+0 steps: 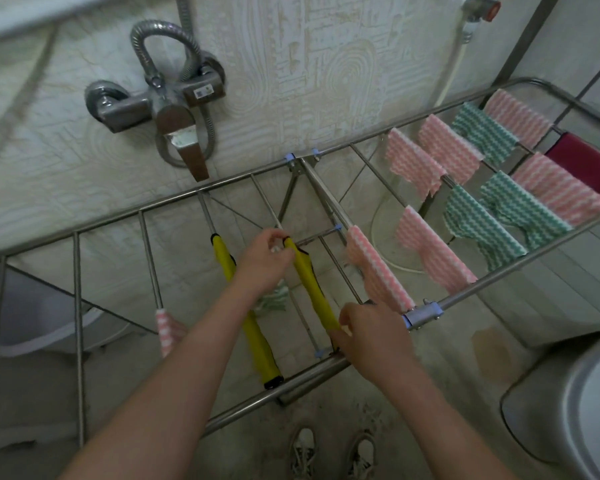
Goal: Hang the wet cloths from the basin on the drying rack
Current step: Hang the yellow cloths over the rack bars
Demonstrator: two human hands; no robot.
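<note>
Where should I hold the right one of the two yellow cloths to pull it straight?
Take the yellow cloth by its two short ends, from above. It lies long and narrow along a rail of the rack, so the ends give the pull. The left hand pinches the far end, the right hand the near end.

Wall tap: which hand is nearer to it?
Left. The left hand pinches the yellow cloth at its far end, below the wall tap; the right hand holds its near end, farther away.

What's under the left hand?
A green-and-white cloth hangs below the left hand, which pinches a yellow cloth. The wrist covers the green cloth's top, so its rail is hidden.
</note>
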